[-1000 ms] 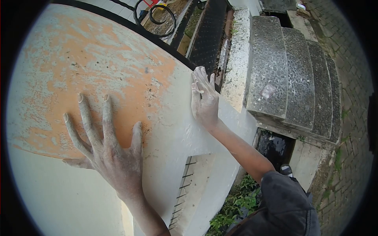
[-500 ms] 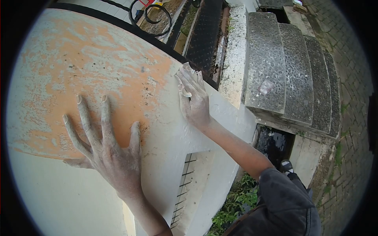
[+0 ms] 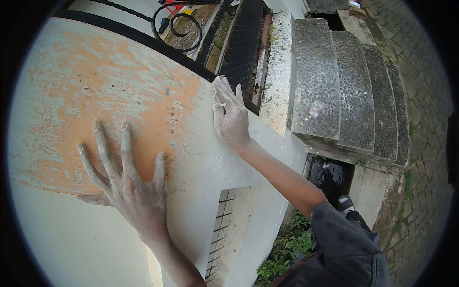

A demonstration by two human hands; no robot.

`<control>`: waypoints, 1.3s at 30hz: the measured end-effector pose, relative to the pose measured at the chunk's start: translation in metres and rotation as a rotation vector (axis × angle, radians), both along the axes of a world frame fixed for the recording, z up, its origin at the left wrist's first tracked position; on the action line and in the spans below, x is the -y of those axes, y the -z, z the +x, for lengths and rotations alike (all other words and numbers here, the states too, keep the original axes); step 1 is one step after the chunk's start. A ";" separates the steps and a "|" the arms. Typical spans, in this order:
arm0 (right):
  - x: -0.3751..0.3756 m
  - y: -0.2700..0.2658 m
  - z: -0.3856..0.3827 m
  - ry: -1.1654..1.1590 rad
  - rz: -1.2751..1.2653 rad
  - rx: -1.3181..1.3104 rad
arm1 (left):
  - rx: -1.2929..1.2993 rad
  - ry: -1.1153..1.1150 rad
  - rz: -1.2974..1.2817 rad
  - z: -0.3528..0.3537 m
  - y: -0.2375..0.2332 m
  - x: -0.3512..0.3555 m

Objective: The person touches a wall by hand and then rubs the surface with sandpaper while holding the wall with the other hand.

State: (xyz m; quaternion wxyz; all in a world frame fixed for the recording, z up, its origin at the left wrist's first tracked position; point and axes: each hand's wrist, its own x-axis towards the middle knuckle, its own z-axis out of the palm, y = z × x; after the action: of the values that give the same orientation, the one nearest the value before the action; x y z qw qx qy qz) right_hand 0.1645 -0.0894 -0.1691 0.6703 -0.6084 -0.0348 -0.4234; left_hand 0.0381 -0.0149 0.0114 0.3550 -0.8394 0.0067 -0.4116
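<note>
Head view: fingers could get scraped on black rail (image 3: 184,59) if right hand (image 3: 234,122) slips; pale piece (image 3: 219,100) seems held beneath its bunched, nearly straight fingers, against wall (image 3: 196,165), direction and long axis hidden. Left hand (image 3: 138,198) spread flat, nothing seen held.

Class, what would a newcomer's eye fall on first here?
Probably the dusty left hand, spread on the wall over patchy orange paint. Next, the equally dusty right hand, by the black railing. Then the speckled grey steps, to the right beyond it.
</note>
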 end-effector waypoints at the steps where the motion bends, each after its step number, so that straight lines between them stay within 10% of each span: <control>1: 0.001 -0.017 -0.001 0.011 -0.022 0.063 | 0.002 0.013 0.002 0.001 0.000 -0.001; 8: -0.002 0.045 -0.003 0.054 -0.111 0.022 | -0.009 0.042 -0.021 0.001 0.000 -0.003; 22: -0.002 -0.033 0.006 -0.026 0.037 0.200 | -0.014 -0.005 0.039 -0.001 -0.002 -0.003; 26: -0.001 0.048 -0.009 -0.004 -0.131 -0.022 | -0.019 0.002 0.009 -0.001 -0.001 -0.004; 34: -0.001 -0.037 0.006 0.019 -0.096 0.209 | -0.020 0.011 -0.014 0.002 0.000 -0.004; 39: -0.005 0.030 -0.002 0.029 -0.035 -0.002 | -0.014 -0.012 -0.003 0.000 -0.001 -0.001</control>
State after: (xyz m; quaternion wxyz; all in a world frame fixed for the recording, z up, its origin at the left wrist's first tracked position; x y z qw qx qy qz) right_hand 0.1621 -0.0840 -0.1986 0.6533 -0.6210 -0.0330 -0.4318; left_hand 0.0382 -0.0136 0.0125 0.3562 -0.8428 0.0034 -0.4035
